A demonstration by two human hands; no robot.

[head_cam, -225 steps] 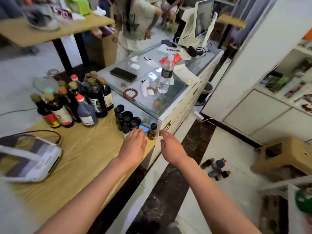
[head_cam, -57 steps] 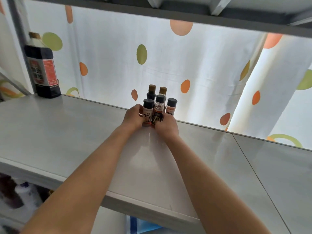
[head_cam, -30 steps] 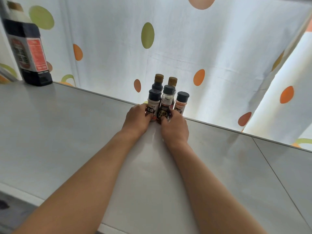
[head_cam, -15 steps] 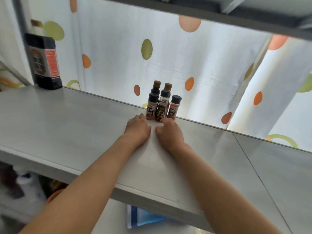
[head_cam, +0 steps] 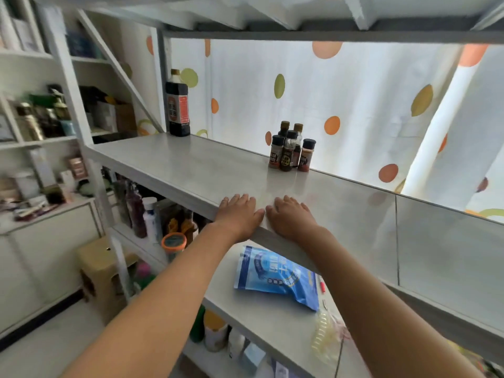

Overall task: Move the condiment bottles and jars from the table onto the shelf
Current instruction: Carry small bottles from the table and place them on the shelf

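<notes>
Several small condiment jars [head_cam: 291, 152] with dark caps stand in a tight cluster at the back of the grey shelf [head_cam: 191, 165], against the spotted curtain. A tall dark sauce bottle [head_cam: 177, 105] stands at the shelf's far left corner. My left hand [head_cam: 240, 212] and my right hand [head_cam: 290, 215] lie flat and empty side by side at the shelf's front edge, well short of the jars.
The shelf below holds a blue pouch [head_cam: 275, 276], a clear plastic packet [head_cam: 326, 336] and, to the left, an orange-lidded jar [head_cam: 173, 242] among other bottles. A beige stool [head_cam: 98, 271] stands on the floor at left. White cabinets with cluttered shelves [head_cam: 41, 115] fill the left side.
Both hands have let go of the small jars and drawn back from them to the shelf's front edge. The jars stay standing at the back. The view has pulled back.
</notes>
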